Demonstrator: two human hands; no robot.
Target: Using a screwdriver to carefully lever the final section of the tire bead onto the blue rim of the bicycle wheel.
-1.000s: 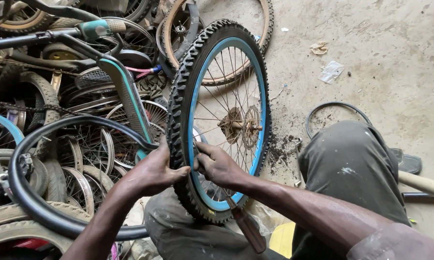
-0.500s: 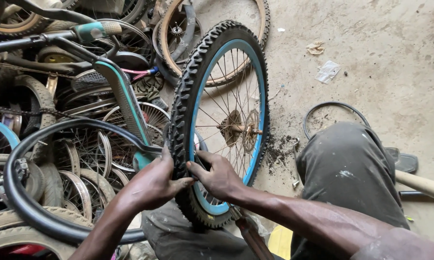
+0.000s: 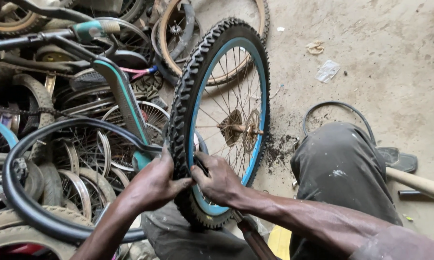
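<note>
Closest to my view, my left hand (image 3: pixel 154 185) curls around the knobby black tyre (image 3: pixel 188 96), thumb pressed on the tread and fingers wrapped over its outer side. My right hand (image 3: pixel 219 182) closes on the tyre's inner edge where it meets the blue rim (image 3: pixel 261 96), fingertips tucked in at the bead. The wheel stands upright between my knees, low edge near my lap, leaning slightly away. A dark tool handle (image 3: pixel 253 238) pokes out just under my right wrist; I cannot tell what its tip does. A black inner tube (image 3: pixel 29 207) loops out to the left from beside my left hand. My grey trouser leg (image 3: pixel 342 173) fills the right side.

Beyond that, a wooden handle (image 3: pixel 417 183) lies on the ground beside a dark sandal (image 3: pixel 397 159), with a thin black hoop (image 3: pixel 337 108) on the floor just behind my knee. A patch of dark grit (image 3: pixel 279 144) sits by the wheel. The concrete floor (image 3: pixel 385 38) is dusty and stained, with scraps of paper (image 3: pixel 327 70). To the left and further back, a heap of old rims and tyres (image 3: pixel 77 144) and a teal bike frame (image 3: pixel 123 96) crowd the ground.
</note>
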